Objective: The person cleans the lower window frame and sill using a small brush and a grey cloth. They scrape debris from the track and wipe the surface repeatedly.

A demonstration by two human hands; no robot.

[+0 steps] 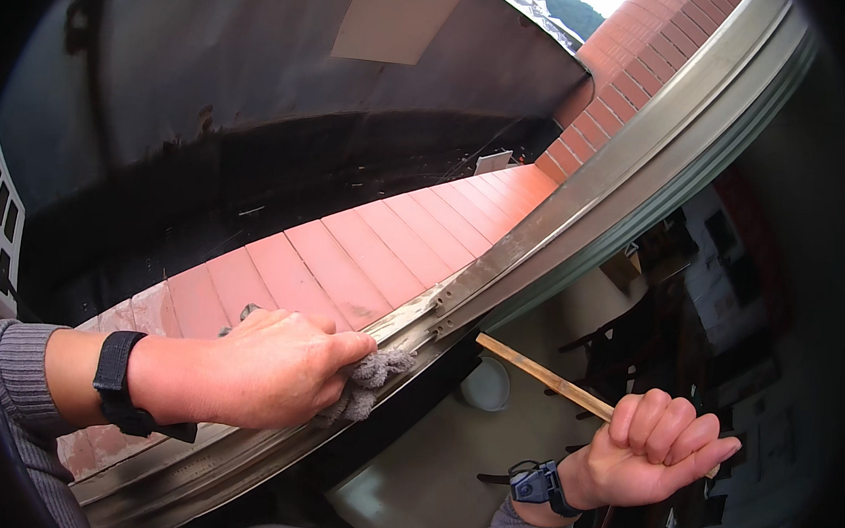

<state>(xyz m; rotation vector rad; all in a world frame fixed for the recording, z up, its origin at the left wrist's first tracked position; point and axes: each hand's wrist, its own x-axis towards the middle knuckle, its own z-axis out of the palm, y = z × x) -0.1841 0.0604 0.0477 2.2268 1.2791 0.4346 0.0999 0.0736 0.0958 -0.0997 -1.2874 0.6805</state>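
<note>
Low at the left, my left hand [278, 368] is closed on a grey cloth [372, 381], which it presses against the metal window frame track [419, 315]. A bit of cloth also shows behind the knuckles. At the lower right my right hand [661, 449] grips a thin bamboo stick [546, 377]. The stick's far end points up and left, near the inner edge of the frame. Dirt and small holes mark the track beside the cloth.
Outside the frame runs a pink tiled ledge [365, 246], with a brick-tiled column [621, 95] at its far end and a dark wall [261, 58] beyond. Inside, a white bucket [486, 384] stands on the floor far below. Glass panes [582, 263] stand along the frame.
</note>
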